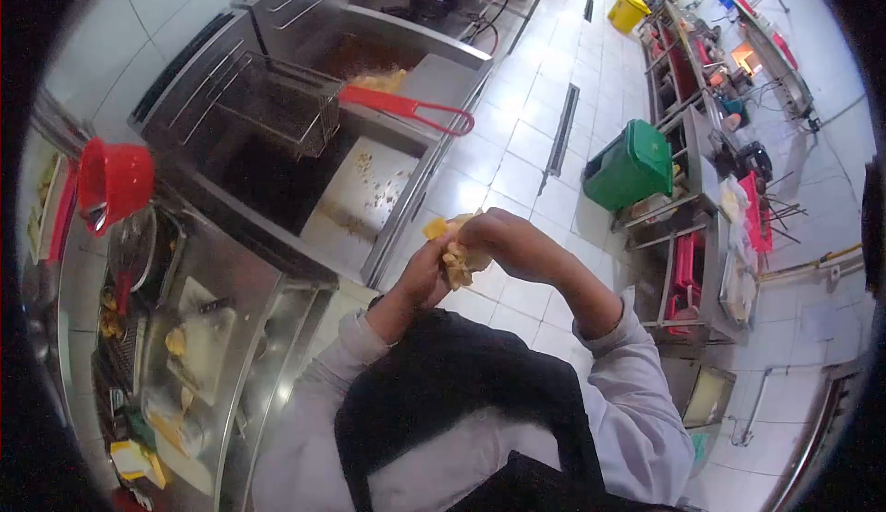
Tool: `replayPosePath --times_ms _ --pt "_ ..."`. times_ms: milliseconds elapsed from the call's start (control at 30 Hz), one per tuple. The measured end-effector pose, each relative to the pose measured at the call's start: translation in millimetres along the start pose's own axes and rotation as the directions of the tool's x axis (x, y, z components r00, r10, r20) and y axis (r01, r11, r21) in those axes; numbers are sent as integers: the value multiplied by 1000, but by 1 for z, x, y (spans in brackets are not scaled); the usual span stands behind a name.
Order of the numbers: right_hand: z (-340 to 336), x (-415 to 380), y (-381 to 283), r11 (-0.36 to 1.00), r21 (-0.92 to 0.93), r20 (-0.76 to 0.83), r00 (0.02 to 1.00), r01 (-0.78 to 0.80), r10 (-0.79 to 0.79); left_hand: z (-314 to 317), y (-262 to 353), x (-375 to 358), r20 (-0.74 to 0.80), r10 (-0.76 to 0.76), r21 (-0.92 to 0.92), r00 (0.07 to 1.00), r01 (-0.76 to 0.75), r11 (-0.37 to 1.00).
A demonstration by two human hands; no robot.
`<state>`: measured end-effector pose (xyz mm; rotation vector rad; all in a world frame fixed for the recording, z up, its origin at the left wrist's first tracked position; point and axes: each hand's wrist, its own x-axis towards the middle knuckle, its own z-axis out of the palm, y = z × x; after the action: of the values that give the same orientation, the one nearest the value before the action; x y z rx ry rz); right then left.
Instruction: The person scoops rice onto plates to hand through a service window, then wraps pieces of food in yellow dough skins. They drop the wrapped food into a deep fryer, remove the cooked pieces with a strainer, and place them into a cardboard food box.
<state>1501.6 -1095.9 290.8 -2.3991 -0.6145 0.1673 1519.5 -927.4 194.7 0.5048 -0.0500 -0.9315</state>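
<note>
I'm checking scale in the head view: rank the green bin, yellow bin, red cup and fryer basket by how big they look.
1. fryer basket, nearer the camera
2. green bin
3. red cup, nearer too
4. yellow bin, far off, so true size is unsure

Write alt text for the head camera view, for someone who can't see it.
Seen from above, a person's left hand and right hand together hold a yellowish piece of food over a white tiled floor. Beside them a steel fryer holds a wire basket with a red handle; a green bin stands across the aisle.
</note>
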Motion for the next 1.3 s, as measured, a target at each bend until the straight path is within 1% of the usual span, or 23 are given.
replayPosePath --times_ms 100,167,300,367,400,467,500,533,600,633,667,733,767,800,867,933,1000,1033,1067,1100,1133,1200,1300 --pt "-12 4 4 998 12 -54 997 -60 61 -5 10 26 -36 48 -75 998 -51 996" --pt "-15 8 10 986 -159 -305 948 41 -88 -12 20 42 -75 40 -95 996 -47 994" --pt "-13 18 40 969 -232 -301 940 89 -159 -1 46 59 -53 67 -203 996 -76 976" --pt "-12 24 55 919 -349 -303 907 180 -293 -10 52 69 115 -11 -288 993 43 957" --pt "-12 26 61 921 -345 -302 907 182 -293 -10 53 74 109 -10 -289 994 42 956" --pt "-11 29 73 869 -430 -303 869 243 -392 -11 56 86 81 -39 -317 996 63 946" --pt "-15 37 77 872 -419 -325 854 255 -406 -9 61 88 138 -30 -374 990 80 924" --pt "-24 43 82 870 -413 -319 851 271 -417 -13 66 95 129 -17 -376 992 64 925" --pt "-48 51 92 955 -271 -80 986 119 -145 -27 70 113 90 -58 -394 994 89 915" --pt "-52 58 108 980 -123 -292 939 154 -184 -36 66 119 -16 34 -287 999 -38 957" --pt "-57 63 118 993 55 -406 911 108 -76 -44 63 126 -39 58 -297 998 -67 953" --pt "-78 89 141 982 84 -256 957 167 -140 -33 74 142 110 65 -399 992 -16 917" --pt "-82 103 156 977 115 -149 975 180 -162 -18 78 148 -23 155 -287 988 -155 945" --pt "-84 115 170 971 150 -43 983 185 -181 -22 76 161 -43 189 -287 981 -193 938" --pt "-103 140 193 962 153 12 973 225 -230 -36 74 192 6 235 -237 972 -227 945" --pt "-119 171 219 923 201 20 941 328 -338 -35 82 207 -54 333 -141 942 -337 931" --pt "-120 198 235 907 215 12 928 362 -373 -30 90 214 -236 416 2 878 -428 904" --pt "-118 211 240 918 284 156 931 277 -330 -26 93 219 -255 429 16 867 -439 898" --pt "-115 223 245 926 331 303 909 182 -287 -21 93 226 -332 507 145 795 -488 860" --pt "-114 236 246 911 391 381 879 129 -288 -18 96 233 -392 588 274 708 -520 809" --pt "-113 249 249 906 398 390 868 143 -308 -21 98 238 -402 602 281 690 -533 798" --pt "-109 274 254 940 325 536 798 106 -276 -29 102 246 -496 568 296 657 -487 822" --pt "-101 315 267 923 343 548 762 172 -346 -29 114 248 -476 633 300 610 -564 769"
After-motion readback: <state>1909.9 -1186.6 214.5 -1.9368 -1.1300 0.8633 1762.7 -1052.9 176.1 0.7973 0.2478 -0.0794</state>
